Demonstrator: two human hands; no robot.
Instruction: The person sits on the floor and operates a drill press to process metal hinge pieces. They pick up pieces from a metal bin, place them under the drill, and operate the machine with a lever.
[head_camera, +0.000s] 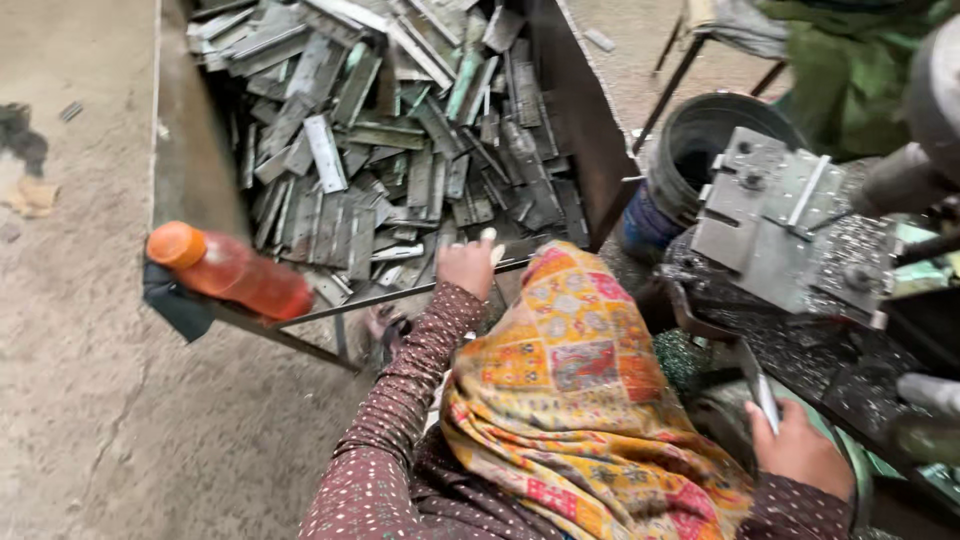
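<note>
My left hand (468, 264) reaches over the near edge of a metal bin (580, 130) heaped with several flat grey metal strips (400, 150); its fingers are curled down onto the strips at the bin's front, and I cannot tell whether it grips one. My right hand (797, 447) is at the lower right, closed around a thin flat metal strip (762, 390) that points up toward a grey metal die block (780, 225) on a press machine. My dotted maroon sleeve (400, 400) and a yellow patterned cloth (570, 390) lie between the hands.
An orange plastic bottle (225, 270) lies on the bin's front left corner. A dark round bucket (690, 150) stands between bin and machine. Metal chips cover the machine bed (800, 350). A chair leg and green cloth (850, 70) are at the upper right. Concrete floor (80, 350) lies left.
</note>
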